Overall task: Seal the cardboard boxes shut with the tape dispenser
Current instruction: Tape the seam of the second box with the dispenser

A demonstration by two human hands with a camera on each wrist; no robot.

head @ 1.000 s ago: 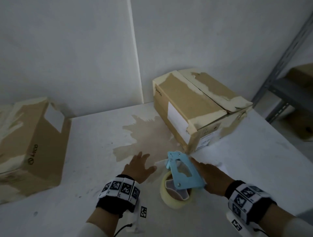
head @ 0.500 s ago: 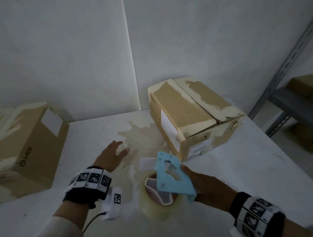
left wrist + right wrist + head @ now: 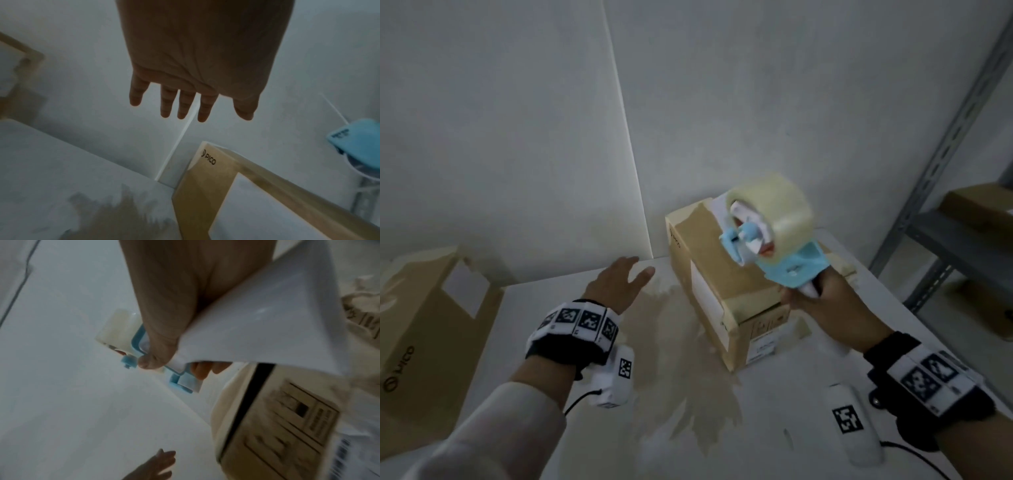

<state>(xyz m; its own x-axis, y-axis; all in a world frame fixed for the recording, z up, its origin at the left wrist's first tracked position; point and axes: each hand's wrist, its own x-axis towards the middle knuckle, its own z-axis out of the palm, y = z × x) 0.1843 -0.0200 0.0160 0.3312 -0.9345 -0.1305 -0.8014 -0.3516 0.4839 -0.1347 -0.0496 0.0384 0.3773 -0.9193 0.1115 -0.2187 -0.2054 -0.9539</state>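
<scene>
Blue-framed tape dispenser (image 3: 774, 240) with a clear tape roll, raised above the nearer cardboard box (image 3: 726, 291) — its white handle clasped in the curled fingers of the right hand (image 3: 822, 301). That box sits on the white table (image 3: 551, 342) near the wall corner, top flaps closed. Left hand (image 3: 616, 287) hovers over the table left of the box, fingers straight and spread, holding nothing. A second cardboard box (image 3: 431, 325) lies at the table's far left — well apart. Grey metal shelving (image 3: 962, 240) stands at right.
</scene>
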